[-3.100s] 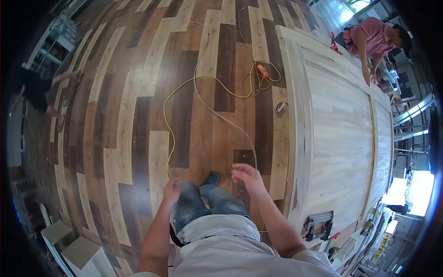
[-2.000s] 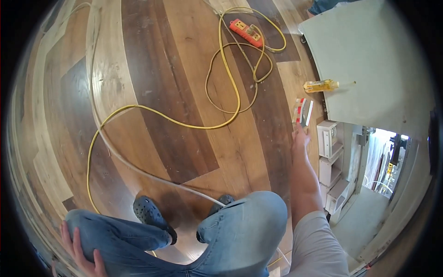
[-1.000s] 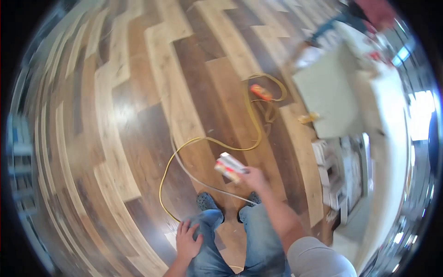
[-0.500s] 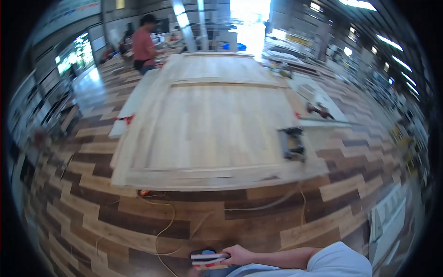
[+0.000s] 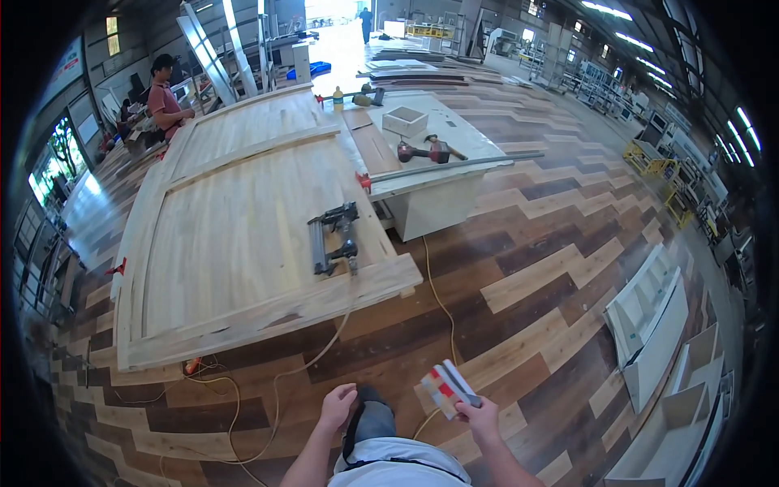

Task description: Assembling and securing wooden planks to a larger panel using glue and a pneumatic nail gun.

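Observation:
In my right hand (image 5: 480,415) is a small flat packet (image 5: 445,390) with red, white, tan and dark patches, gripped at its lower corner. My left hand (image 5: 337,407) is held in front of my body with its fingers curled in, and nothing shows in it. Beyond both hands lies a large pale wooden door panel (image 5: 243,219) with raised cross rails. A black nail gun (image 5: 334,237) rests near the panel's right front corner, its hose (image 5: 312,361) trailing over the front edge to the floor. Neither hand touches the panel.
A white worktable (image 5: 487,166) at right bears a red-and-black drill (image 5: 422,152), a hammer (image 5: 446,146) and an open box (image 5: 405,121). A long bar clamp (image 5: 454,166) juts past it. Yellow cords (image 5: 442,300) cross the floor. White cabinets (image 5: 649,312) lie at right; a person (image 5: 165,101) stands far left.
My view has turned right, so the panel sits further left. My right hand has swung out to the right with the packet, and my left hand now shows plainly.

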### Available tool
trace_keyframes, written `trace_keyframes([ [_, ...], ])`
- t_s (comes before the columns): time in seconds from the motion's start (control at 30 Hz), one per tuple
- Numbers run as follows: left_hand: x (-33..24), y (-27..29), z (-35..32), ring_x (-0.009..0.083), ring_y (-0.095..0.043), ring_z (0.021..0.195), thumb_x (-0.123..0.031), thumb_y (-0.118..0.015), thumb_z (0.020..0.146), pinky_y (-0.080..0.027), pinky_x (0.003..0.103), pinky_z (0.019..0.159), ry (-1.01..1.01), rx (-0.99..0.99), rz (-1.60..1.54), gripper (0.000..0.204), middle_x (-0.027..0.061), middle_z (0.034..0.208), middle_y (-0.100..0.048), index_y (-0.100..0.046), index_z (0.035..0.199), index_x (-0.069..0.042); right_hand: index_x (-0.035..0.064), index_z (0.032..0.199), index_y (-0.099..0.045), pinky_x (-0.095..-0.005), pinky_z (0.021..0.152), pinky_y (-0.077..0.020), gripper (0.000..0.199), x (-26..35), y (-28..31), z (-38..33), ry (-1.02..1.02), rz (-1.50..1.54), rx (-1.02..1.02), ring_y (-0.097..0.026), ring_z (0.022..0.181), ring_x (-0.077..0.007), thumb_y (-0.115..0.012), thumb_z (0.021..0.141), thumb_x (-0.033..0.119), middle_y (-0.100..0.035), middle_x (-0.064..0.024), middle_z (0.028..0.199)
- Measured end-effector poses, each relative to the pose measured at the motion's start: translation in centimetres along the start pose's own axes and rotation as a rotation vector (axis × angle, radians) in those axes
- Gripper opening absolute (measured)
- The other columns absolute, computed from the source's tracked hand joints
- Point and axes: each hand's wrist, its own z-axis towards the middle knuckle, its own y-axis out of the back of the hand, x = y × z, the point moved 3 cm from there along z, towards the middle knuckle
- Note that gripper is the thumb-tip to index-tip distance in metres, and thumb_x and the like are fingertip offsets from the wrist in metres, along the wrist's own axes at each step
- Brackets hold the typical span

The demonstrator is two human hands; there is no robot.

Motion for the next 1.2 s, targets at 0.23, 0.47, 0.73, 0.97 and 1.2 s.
trace_keyframes([
  [0.23, -8.4, -5.2, 8.6, 0.0141, -0.065, 0.089, -0.01, -0.063, 0.087, -0.052, 0.027, 0.082, -0.341, -0.171, 0.074, 0.024, 0.0084, 0.1, -0.069, -0.066, 0.109, 0.0, -0.0005, 0.094, -0.062, -0.0246, 0.05, -0.0542, 0.016, 4.3, 6.2, 10.8, -0.07, 0.186, -0.232, -0.062, 0.057, -0.0135, -0.068, 0.078, -0.003, -0.066, -0.0061, 0.077],
  [0.47, -20.6, -7.6, 16.9, 0.0248, -0.064, 0.091, -0.005, -0.063, 0.081, -0.053, 0.031, 0.076, -0.628, -0.325, 0.221, 0.024, 0.0151, 0.11, -0.064, -0.066, 0.104, -0.001, 0.004, 0.093, -0.062, -0.0216, 0.048, -0.0511, 0.015, 15.9, 5.6, 26.6, 0.016, 0.263, -0.222, -0.059, 0.057, -0.0098, -0.067, 0.079, -0.001, -0.063, -0.0008, 0.076],
  [0.73, -26.1, -10.5, 23.1, 0.0339, -0.056, 0.108, -0.014, -0.067, 0.076, -0.041, 0.046, 0.098, -0.561, -0.575, 0.608, 0.03, 0.0133, 0.114, -0.062, -0.067, 0.105, -0.007, 0.0064, 0.09, -0.063, -0.0209, 0.049, -0.0488, 0.009, 34.6, -6.1, 49.2, 0.187, 0.287, -0.028, -0.056, 0.056, -0.008, -0.067, 0.082, 0.004, -0.06, 0.0006, 0.072],
  [0.97, -28.2, -14.3, 27.1, 0.0333, -0.056, 0.109, -0.006, -0.063, 0.077, -0.041, 0.042, 0.1, -0.216, -1.031, 0.664, 0.031, 0.0174, 0.114, -0.061, -0.064, 0.107, 0.0, -0.0002, 0.095, -0.065, -0.0269, 0.053, -0.0523, 0.02, 48.1, -21.9, 77.9, 0.354, -0.027, 0.121, -0.062, 0.063, -0.0114, -0.07, 0.078, 0.01, -0.065, -0.0041, 0.079],
  [1.2, -32.1, -20.9, 26.4, 0.0384, -0.053, 0.113, -0.015, -0.057, 0.089, -0.04, 0.043, 0.101, 0.059, -1.003, 0.853, 0.032, 0.0214, 0.119, -0.059, -0.061, 0.116, 0.002, 0.0013, 0.088, -0.07, -0.0332, 0.064, -0.0537, 0.028, 51.1, -36.1, 94.6, 0.516, -0.492, -0.009, -0.069, 0.064, -0.0215, -0.07, 0.07, 0.022, -0.068, -0.0103, 0.068],
])
